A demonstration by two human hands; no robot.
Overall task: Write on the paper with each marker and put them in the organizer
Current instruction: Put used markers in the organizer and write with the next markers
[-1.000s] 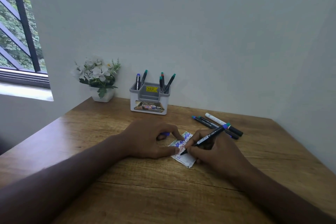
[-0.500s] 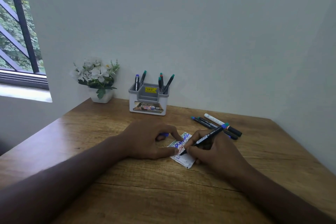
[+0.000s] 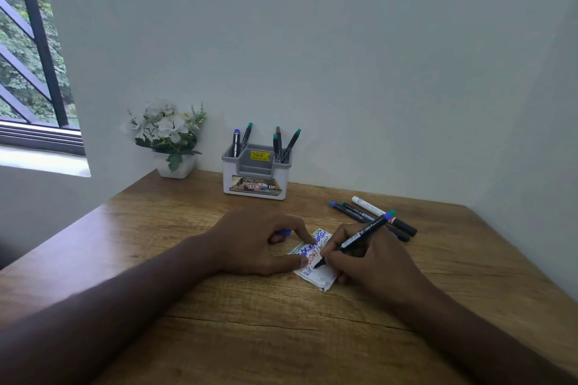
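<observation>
Right hand [image 3: 372, 262] fingers pinch a black marker [image 3: 356, 237], tip touching the paper [image 3: 322, 275]; left hand [image 3: 253, 244] fingers press the paper down on the surface [image 3: 219, 337].

The wooden surface [image 3: 219, 337] stood in the corner against the pale wall. On it, at the back, sat a small white flower pot [image 3: 176, 167] and, to its right, a grey and white organizer [image 3: 256, 180]. Three loose markers [image 3: 369, 214] lay together at the right. A small scribbled paper [image 3: 316, 262] lay flat near the middle, both hands resting on the wood beside it.
</observation>
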